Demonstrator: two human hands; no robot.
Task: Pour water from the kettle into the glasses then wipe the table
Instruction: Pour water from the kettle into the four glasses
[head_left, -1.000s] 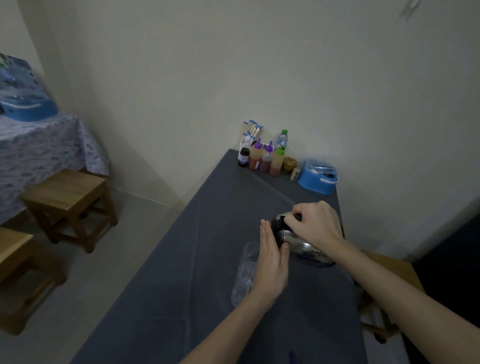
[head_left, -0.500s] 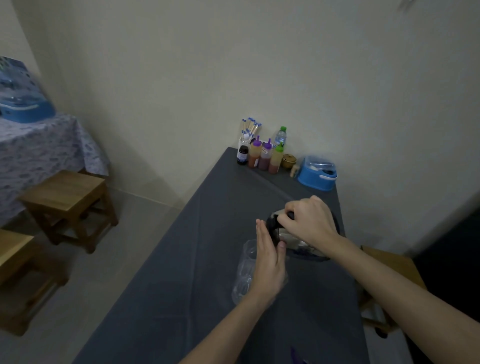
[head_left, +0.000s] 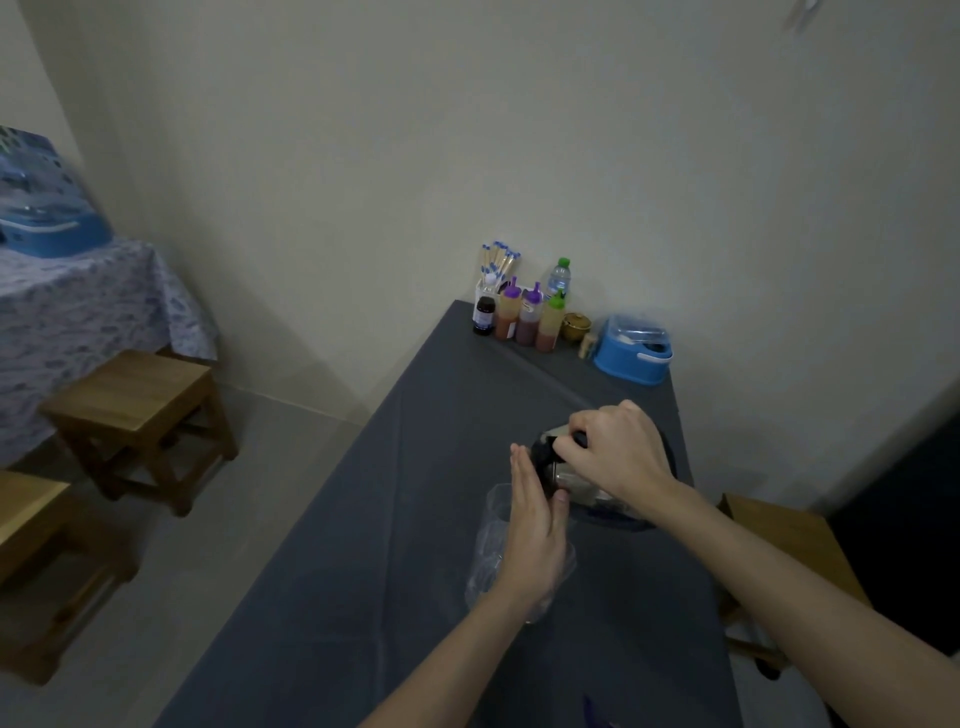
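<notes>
One grey-clothed counter (head_left: 363, 597) runs up the frame's centre; right of centre, the right hand (head_left: 615, 452) grasps the tilted kettle (head_left: 566, 475) from above, seemingly to pour. Below it, the flat, unclenched left hand (head_left: 535, 535) steadies the glasses (head_left: 491, 545).

Kettle (head_left: 563, 475) mostly hidden under right hand (head_left: 618, 452)

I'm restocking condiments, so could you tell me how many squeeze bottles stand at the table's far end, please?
3, in a row by the wall: two purple-capped, then a green-capped one on the right. Others may hide behind them.
</notes>
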